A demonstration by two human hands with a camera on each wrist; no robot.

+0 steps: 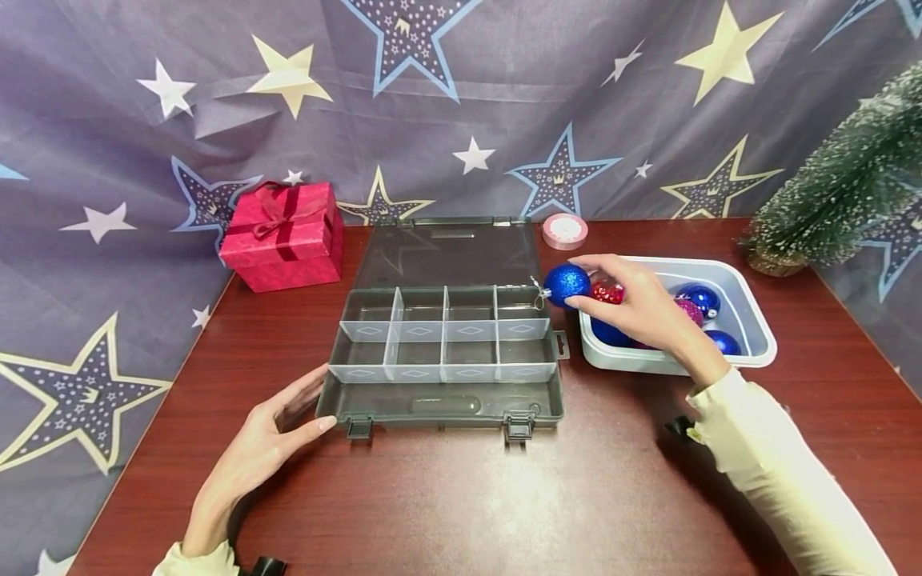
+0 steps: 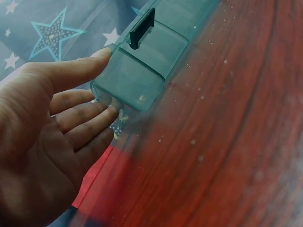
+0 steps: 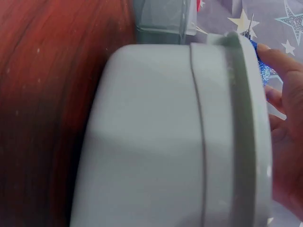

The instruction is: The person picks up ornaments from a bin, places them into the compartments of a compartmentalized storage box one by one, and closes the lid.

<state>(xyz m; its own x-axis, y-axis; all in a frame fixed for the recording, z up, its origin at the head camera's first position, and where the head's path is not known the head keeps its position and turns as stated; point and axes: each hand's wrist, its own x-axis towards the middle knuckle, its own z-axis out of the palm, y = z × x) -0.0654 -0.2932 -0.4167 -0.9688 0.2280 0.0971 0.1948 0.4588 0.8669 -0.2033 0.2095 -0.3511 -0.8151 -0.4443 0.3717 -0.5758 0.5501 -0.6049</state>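
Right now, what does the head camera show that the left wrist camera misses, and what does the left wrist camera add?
Only the head view shows the right hand holding a blue glitter bauble above the white tub of baubles, plus the red gift box, the ribbon spool and the small frosted tree. Only the left wrist view shows, close up, the fingers lying straight against the organizer's corner, and one black latch from the side. Both show the left hand, the open compartment organizer and the dark red table.
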